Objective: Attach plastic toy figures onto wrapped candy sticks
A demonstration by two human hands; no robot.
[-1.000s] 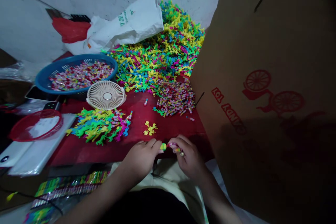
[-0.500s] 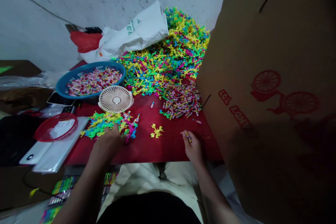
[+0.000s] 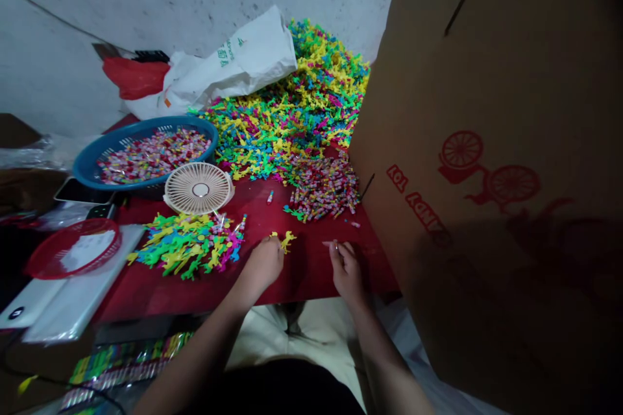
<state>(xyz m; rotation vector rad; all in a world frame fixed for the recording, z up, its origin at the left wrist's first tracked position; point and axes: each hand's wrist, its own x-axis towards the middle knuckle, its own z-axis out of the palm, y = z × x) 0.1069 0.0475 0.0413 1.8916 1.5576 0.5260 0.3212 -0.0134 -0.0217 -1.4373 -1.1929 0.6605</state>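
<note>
My left hand (image 3: 265, 262) is closed at a yellow plastic toy figure (image 3: 288, 241) on the red tabletop, its fingers covering part of it. To its right, my right hand (image 3: 346, 269) pinches a small candy tube (image 3: 329, 244); most of the tube is hidden by the fingers. A loose heap of green, yellow, blue and pink toy figures (image 3: 187, 243) lies left of my left hand, with a few candy tubes at its right edge. One single candy tube (image 3: 270, 197) lies farther back, and a pile of candy tubes (image 3: 326, 187) sits beyond my right hand.
A large cardboard box (image 3: 467, 78) walls off the right side. At the back rises a big mound of toy figures (image 3: 321, 91) beside a white sack (image 3: 248, 55). A blue basket (image 3: 85, 165) of candy, a round fan (image 3: 200, 189) and a red basket (image 3: 41, 259) stand left.
My left hand has moved right, from the near heap of toy figures to the yellow figure. My right hand stays near its place, its fingers shifted on the tube. The view has turned slightly right.
</note>
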